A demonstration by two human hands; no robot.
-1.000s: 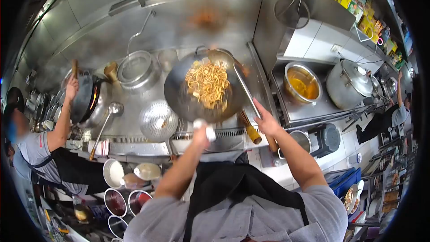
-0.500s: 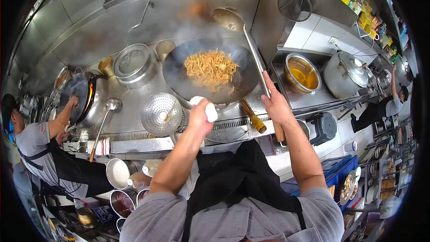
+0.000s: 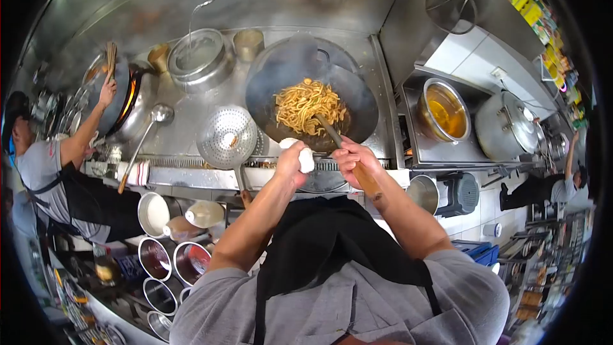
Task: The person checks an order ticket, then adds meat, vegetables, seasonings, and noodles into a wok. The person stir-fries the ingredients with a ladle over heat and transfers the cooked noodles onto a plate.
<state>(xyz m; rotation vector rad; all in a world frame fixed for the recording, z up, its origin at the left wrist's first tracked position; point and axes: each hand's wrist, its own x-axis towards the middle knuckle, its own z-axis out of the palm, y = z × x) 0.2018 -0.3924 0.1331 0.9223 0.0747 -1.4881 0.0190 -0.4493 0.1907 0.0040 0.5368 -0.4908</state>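
My left hand (image 3: 292,165) is closed around a folded white cloth (image 3: 305,157) at the near rim of a dark wok (image 3: 364,99). Brown noodles (image 3: 310,103) lie in the wok, with steam above them. My right hand (image 3: 353,157) grips a long-handled ladle (image 3: 329,130) near its wooden handle. The shaft slants down into the noodles, and its bowl is hidden among them. A perforated metal strainer (image 3: 227,137) rests on the stove left of the wok, its handle pointing toward me.
A lidded pot (image 3: 201,61) stands at the back left, near another ladle (image 3: 161,114). Right of the wok are a bowl of orange liquid (image 3: 446,110) and a large pot (image 3: 509,126). Sauce containers (image 3: 155,259) sit lower left. A co-worker (image 3: 48,166) works at another wok on the left.
My right hand has brought the ladle down from above the wok's right side into the noodles. My left hand stays on the cloth at the rim. The view has shifted slightly.
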